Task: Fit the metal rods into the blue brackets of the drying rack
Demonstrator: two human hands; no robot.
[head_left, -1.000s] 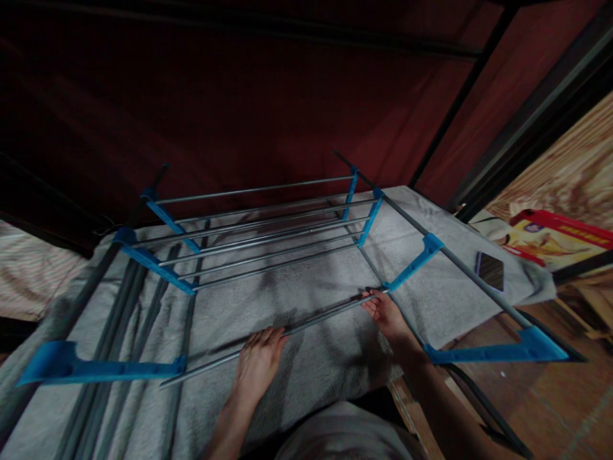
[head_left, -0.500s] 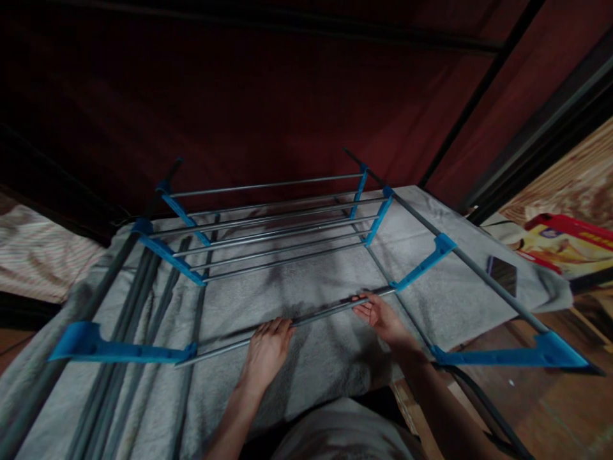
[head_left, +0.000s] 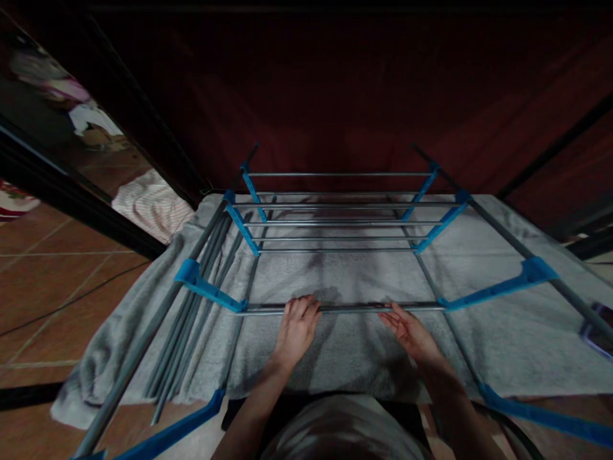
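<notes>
A rack of grey metal tubes with blue plastic brackets lies before me. My left hand point(head_left: 299, 324) is wrapped over a metal tube point(head_left: 352, 310), knuckles up, left of its middle. From below, my right hand point(head_left: 408, 331) holds the same tube farther right, with fingertips against it. The tube runs level between a left blue bracket point(head_left: 213, 292) and a right blue bracket point(head_left: 500, 285). Whether its ends sit in the brackets, I cannot tell. Farther back, several crossbars point(head_left: 335, 223) span the rack between smaller-looking blue brackets.
A grey fleece blanket point(head_left: 364, 364) lies under the rack. Several loose tubes point(head_left: 191, 319) lie together on its left part. A phone point(head_left: 598, 329) is at the right edge. Behind rises a dark red panel point(head_left: 335, 89); striped cloth point(head_left: 153, 204) lies on the tiled floor point(head_left: 52, 300).
My view has swung left, so the rack appears straighter and the floor at left shows. The held tube now looks level instead of slanted; both hands remain on it.
</notes>
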